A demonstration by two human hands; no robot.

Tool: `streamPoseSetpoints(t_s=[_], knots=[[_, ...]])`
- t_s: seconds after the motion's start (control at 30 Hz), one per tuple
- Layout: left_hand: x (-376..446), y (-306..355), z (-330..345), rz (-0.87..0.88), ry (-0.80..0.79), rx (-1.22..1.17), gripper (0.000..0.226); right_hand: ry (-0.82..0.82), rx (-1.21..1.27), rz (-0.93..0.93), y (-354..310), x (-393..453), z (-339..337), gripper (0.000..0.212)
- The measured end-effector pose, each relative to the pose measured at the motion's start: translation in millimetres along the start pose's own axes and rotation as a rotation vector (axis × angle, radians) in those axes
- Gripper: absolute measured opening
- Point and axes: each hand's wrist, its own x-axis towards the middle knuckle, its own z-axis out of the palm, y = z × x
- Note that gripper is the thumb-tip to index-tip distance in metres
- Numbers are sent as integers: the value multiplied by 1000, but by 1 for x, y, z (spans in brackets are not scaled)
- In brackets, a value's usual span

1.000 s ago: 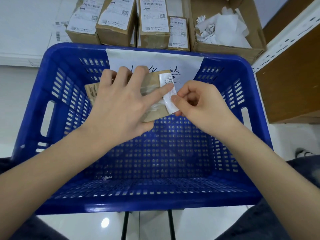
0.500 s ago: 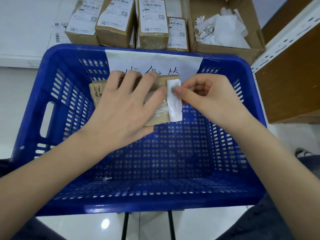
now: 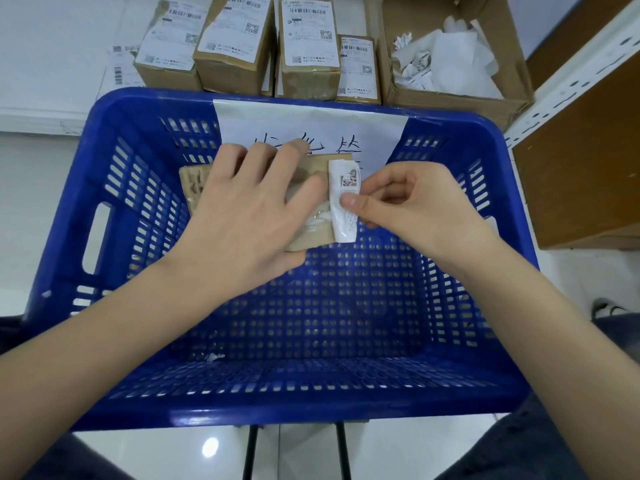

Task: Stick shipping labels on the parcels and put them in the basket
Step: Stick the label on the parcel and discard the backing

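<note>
Parcel (image 3: 311, 233) held over blue basket (image 3: 104, 140); left hand (image 3: 249, 216) spread flat on it, right hand (image 3: 408, 202) pinching label (image 3: 343, 188) at its edge.

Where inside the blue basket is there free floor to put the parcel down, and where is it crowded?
The basket floor is bare from the near wall up to the parcel, except one small white scrap near the front left. The far middle is crowded: left hand, right hand and label work there.
</note>
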Motion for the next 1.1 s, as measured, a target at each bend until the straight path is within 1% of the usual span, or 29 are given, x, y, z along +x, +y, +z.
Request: streamPoseSetpoints(t_s=[0.1,0.2,0.3,0.4,0.47,0.53,0.6,0.7,0.77,0.83,0.9,0.93,1.0,1.03,1.1], knots=[[0,0,0,-6,10,-6,69,27,18,-4,-1,-4,3,15],[1,0,-3,-8,31,-29,62,87,38,-9,-3,-5,4,13],[3,-1,-4,-21,44,-32,61,160,-23,-52,-5,-4,4,12],[4,3,-4,-25,55,-43,64,297,-223,-124,-4,-7,7,16],[5,8,-3,-18,51,-37,68,373,-350,-200,-2,-12,12,15],[5,12,-2,-26,44,-29,70,434,-496,-325,2,-15,19,15],[6,14,-2,-42,32,-22,69,502,-702,-462,5,-13,26,15],[5,13,1,-60,5,-16,69,580,-949,-545,8,-14,37,25],[4,12,3,-65,-15,-13,69,563,-1016,-581,12,-16,47,28],[4,12,4,-69,-32,5,69,514,-969,-580,18,-17,52,26],[4,10,3,-79,-34,13,71,431,-789,-516,19,-15,49,16],[4,10,2,-82,-30,17,71,377,-644,-440,17,-14,45,10],[4,9,1,-86,-21,19,73,251,-361,-249,12,-11,36,11],[4,10,1,-87,-17,15,74,233,-289,-212,10,-10,33,14],[4,11,0,-87,-13,9,74,249,-253,-228,6,-12,33,13]])
